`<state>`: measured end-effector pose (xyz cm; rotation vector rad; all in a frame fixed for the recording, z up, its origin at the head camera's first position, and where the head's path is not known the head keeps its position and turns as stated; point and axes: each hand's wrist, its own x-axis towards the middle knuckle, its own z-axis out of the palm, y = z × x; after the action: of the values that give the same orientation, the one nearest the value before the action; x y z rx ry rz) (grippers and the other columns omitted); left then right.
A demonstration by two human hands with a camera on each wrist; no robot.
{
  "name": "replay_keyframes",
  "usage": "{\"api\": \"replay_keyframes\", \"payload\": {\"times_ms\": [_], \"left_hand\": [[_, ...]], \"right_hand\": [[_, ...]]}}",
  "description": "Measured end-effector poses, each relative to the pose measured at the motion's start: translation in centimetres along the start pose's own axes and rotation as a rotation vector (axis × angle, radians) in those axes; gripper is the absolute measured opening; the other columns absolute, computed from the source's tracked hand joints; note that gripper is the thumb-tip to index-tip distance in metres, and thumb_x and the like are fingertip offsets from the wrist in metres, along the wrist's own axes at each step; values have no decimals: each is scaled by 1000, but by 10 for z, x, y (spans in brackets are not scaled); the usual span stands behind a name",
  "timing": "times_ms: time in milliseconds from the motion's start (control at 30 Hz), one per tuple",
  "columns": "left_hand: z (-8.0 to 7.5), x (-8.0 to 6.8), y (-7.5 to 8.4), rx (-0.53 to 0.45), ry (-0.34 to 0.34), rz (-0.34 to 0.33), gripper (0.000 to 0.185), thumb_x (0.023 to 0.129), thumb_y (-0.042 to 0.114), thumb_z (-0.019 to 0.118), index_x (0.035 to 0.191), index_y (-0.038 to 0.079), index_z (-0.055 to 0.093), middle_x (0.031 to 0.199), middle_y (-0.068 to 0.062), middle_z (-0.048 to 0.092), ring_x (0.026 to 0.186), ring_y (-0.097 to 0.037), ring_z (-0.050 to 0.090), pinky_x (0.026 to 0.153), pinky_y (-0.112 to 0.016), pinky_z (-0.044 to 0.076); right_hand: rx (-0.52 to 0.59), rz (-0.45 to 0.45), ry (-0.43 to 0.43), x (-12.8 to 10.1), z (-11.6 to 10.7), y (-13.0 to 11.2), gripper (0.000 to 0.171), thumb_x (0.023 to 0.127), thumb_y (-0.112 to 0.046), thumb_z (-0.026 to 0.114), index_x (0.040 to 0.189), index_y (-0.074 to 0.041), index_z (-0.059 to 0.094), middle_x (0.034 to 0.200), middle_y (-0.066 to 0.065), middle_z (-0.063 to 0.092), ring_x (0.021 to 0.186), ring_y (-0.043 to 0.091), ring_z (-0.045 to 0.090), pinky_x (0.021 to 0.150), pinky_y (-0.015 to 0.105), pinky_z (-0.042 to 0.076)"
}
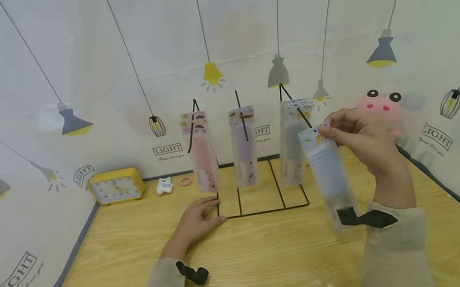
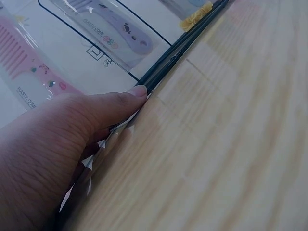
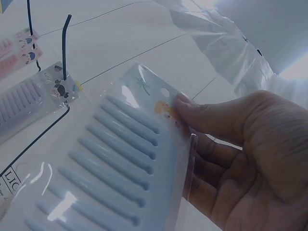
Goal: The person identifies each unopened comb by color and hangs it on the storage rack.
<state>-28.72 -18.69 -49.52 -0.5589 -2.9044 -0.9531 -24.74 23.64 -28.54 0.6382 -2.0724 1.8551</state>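
Note:
A black wire display rack [image 1: 261,196] stands on the wooden table [image 1: 269,262], with packaged combs hanging from its hooks: pink [image 1: 202,153], purple [image 1: 244,146] and pale blue [image 1: 291,141]. My right hand [image 1: 359,136] pinches the top of another packaged blue comb [image 1: 329,175] in the air, just right of the rack's right hook [image 1: 296,107]. The right wrist view shows the thumb [image 3: 207,115] on the blue comb [image 3: 110,163] packet near its hang hole. My left hand [image 1: 196,223] rests flat on the table against the rack's base; its fingertips [image 2: 137,94] touch the wire base [image 2: 168,60].
A yellow clock [image 1: 116,186], a small white figure [image 1: 165,186] and a pink ring [image 1: 185,181] sit at the back left. A pink plush [image 1: 380,107] is at the back right. White printed curtains enclose the table on three sides.

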Motion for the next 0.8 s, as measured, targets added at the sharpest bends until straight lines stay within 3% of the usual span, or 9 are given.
{"api": "replay_keyframes", "payload": {"times_ms": [333, 800], "left_hand": [[-1, 2, 3, -3, -7, 3, 65, 87, 56, 73, 141, 22, 61, 151, 1, 49, 141, -28, 41, 116, -51, 32], [0, 0, 1, 4, 1, -1, 66, 87, 58, 72, 141, 24, 61, 151, 1, 49, 141, -29, 42, 116, -52, 32]], "right_hand": [[-106, 48, 49, 1, -4, 2, 20, 94, -11, 73, 101, 7, 67, 91, 2, 72, 76, 12, 65, 68, 20, 57], [-147, 68, 20, 5, -5, 15, 22, 96, -14, 71, 104, 6, 65, 91, 2, 72, 80, 14, 65, 72, 22, 58]]}}
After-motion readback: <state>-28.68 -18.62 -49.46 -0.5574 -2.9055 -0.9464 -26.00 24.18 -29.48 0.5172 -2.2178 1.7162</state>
